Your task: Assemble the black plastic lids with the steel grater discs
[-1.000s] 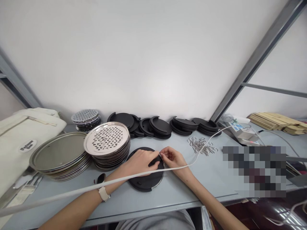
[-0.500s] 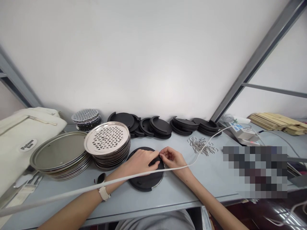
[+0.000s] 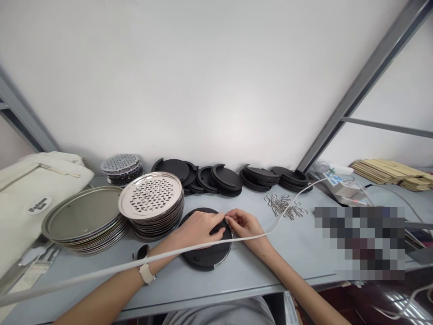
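Note:
A round black disc [image 3: 207, 258] lies on the bench near the front edge, part of its rim cut away. My left hand [image 3: 198, 229] rests over its upper part, thumb and forefinger closed about a dark raised piece near the right rim. At that same rim my right hand [image 3: 246, 226] is pinched, its fingertips meeting the left forefinger. A small metal glint shows between the right fingertips, too small to make out fully. Several wire hooks [image 3: 284, 207] are piled to the right of the hands. A white cable crosses in front of both wrists.
Left of the disc stand a stack of perforated round metal plates [image 3: 176, 216] and a stack of plain round trays [image 3: 84, 212]. Black notched discs [image 3: 230, 178] line the wall. A cream bag [image 3: 43, 180] is far left, yellowish flat pieces [image 3: 389, 171] far right.
The right fingertips have shifted slightly at the rim, and a small metal glint shows more between them. The left hand and the disc stay in place.

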Demonstrator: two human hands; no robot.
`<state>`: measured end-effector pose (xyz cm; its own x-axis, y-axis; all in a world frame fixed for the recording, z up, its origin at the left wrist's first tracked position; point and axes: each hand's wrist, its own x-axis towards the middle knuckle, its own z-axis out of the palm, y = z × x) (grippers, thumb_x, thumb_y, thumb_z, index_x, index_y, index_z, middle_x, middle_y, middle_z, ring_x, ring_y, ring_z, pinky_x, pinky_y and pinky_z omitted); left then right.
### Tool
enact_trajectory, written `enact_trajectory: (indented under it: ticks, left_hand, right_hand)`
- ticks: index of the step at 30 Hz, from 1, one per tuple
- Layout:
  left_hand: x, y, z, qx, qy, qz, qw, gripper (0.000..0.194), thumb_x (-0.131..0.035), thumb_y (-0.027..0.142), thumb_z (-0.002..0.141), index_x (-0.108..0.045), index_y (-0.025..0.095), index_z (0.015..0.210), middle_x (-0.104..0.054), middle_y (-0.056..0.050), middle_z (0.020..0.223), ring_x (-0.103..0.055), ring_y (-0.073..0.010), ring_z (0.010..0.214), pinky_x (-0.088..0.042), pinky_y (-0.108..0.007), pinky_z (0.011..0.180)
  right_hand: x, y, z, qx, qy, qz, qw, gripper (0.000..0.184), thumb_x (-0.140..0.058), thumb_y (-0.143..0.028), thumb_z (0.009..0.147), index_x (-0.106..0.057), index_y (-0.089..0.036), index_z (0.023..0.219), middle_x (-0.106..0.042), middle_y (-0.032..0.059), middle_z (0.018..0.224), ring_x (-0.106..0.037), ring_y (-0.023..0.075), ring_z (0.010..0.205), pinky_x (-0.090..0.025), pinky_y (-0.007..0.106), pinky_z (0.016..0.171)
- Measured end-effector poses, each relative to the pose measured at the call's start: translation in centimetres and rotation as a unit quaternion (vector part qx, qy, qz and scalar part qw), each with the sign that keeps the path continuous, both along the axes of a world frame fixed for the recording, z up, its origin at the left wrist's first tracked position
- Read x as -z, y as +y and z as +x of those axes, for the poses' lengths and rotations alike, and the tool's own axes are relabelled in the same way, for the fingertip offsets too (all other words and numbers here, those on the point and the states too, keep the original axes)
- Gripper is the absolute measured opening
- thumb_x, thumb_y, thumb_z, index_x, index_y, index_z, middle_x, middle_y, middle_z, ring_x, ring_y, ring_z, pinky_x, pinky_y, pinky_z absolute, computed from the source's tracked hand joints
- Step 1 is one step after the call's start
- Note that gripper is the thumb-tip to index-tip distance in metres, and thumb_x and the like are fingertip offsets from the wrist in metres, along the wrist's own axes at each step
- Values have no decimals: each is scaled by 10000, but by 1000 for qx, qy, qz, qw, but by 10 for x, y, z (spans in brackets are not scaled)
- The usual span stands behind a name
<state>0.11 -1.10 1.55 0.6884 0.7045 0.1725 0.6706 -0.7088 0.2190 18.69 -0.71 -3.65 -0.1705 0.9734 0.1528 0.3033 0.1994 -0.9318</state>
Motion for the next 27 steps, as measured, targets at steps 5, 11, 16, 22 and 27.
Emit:
enact_trajectory:
  ticks: [5,11,16,22,27]
  left_hand:
    - [1,0,0,-3,-2,-5,1000,118,-498,295,893,-532,194,843,-621,-17,760,-610,-181,683,-386,-265,594]
    - [1,0,0,-1,-6,-8,1000,120,-497,287,893,-527,193,825,-624,-15,767,-605,-177,680,-378,-263,592]
    - [0,0,1,-4,-4,-9,1000,125,-495,294,891,-540,195,830,-621,-15,754,-606,-178,677,-380,-260,592]
    - [-1,0,0,-2,-3,-1,1000,149,-470,301,908,-536,195,826,-620,-13,749,-597,-177,663,-358,-266,575]
    - [1,0,0,-1,0,5,1000,140,-476,303,905,-536,195,837,-619,-13,747,-592,-177,656,-340,-264,567]
  right_hand:
    - [1,1,0,-4,28,-7,1000,266,-590,-438,800,-631,-176,827,-631,10,697,-571,137,619,-468,250,578]
    - [-1,1,-1,-22,83,-19,996,287,-653,-447,760,-588,-181,845,-630,19,747,-595,142,684,-500,274,647]
    - [-3,1,-1,-19,95,-23,995,310,-682,-461,731,-589,-179,823,-617,5,701,-587,135,652,-498,271,626]
    - [-5,1,-1,-8,75,-31,997,324,-671,-482,723,-594,-177,799,-605,-5,666,-569,128,625,-478,260,607]
    - [-6,1,0,-19,66,-36,997,296,-624,-462,764,-609,-168,791,-616,5,689,-559,132,638,-457,264,610]
